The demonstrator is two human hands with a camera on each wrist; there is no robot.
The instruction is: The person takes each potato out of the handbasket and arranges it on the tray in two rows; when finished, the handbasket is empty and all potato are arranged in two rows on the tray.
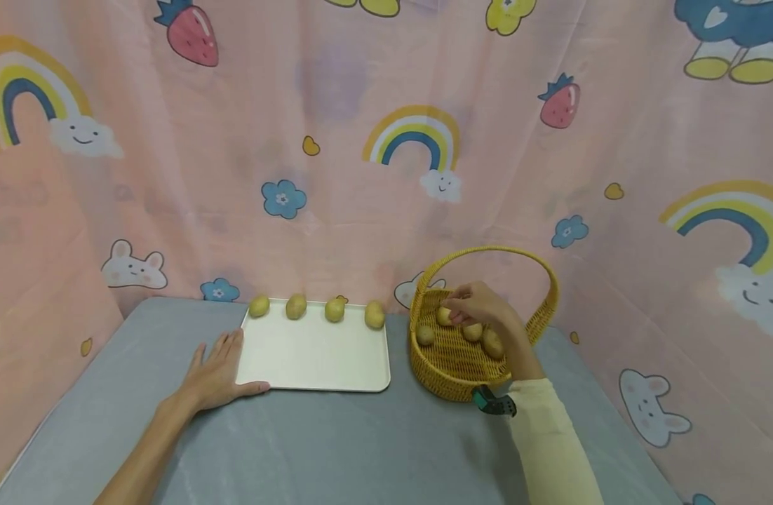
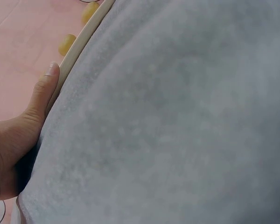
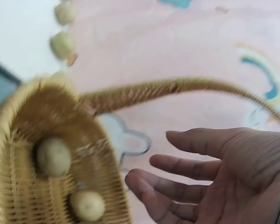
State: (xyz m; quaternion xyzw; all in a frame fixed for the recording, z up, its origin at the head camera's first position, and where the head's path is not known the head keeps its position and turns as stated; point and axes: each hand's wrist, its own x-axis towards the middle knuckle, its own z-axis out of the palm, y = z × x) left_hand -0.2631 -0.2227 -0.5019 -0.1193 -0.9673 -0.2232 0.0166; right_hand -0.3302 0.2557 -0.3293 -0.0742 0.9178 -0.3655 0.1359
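My left hand (image 1: 214, 377) rests at the left end of a white tray (image 1: 313, 354), fingers along its side and thumb by the front edge. Several yellowish potatoes (image 1: 296, 306) stand spaced in a row along the tray's back edge. Over a yellow woven basket (image 1: 438, 383), my right hand (image 1: 480, 306) hovers with loosely bent fingers. The right wrist view shows nothing between the fingers of that hand (image 3: 219, 177). Several more potatoes lie inside the basket, including one by the left wall (image 1: 426, 335) and one at the right (image 1: 492, 344).
The basket's tall handle (image 1: 487, 250) arches above the right hand. A grey cloth (image 1: 336, 449) covers the table. Behind it hangs a pink patterned curtain (image 1: 355, 231), close to the tray and the basket. A dark band (image 1: 495, 402) sits at the right sleeve's cuff.
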